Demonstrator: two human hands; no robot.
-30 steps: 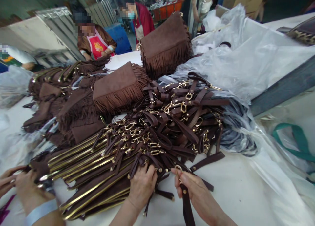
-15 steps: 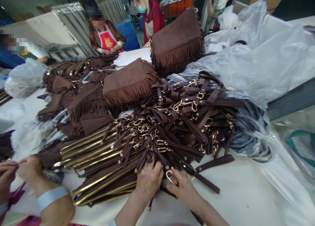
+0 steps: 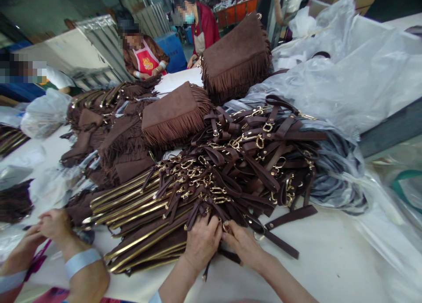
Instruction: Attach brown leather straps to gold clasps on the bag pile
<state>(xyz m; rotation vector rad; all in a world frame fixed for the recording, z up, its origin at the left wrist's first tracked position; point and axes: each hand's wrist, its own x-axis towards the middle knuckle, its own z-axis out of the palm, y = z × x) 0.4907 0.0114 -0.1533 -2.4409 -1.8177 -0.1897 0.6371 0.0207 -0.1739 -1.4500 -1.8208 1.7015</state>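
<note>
My left hand [image 3: 203,242] is closed at the near end of the stacked brown bags [image 3: 148,232], its fingers curled over a brown strap tab [image 3: 192,219]. Close by on the right, my right hand [image 3: 244,245] pinches a gold snap hook [image 3: 226,226], mostly hidden by the fingers. The two hands nearly touch. A dark strap [image 3: 230,255] hangs below the right hand. The bags have gold zipper edges, and gold rings and hooks cluster at their ends. Beyond lies a heap of brown wrist straps [image 3: 260,162] with gold hardware.
Fringed brown bags [image 3: 176,114] stand behind the stack, a larger one [image 3: 237,56] further back. Plastic sheeting [image 3: 329,83] covers the right side. A co-worker's hands [image 3: 54,226] are at the left. Other people stand across the white table [image 3: 332,259].
My right hand has moved in against my left, and the gold hook, plainly visible before, is now mostly covered by fingers. The whole view has shifted slightly.
</note>
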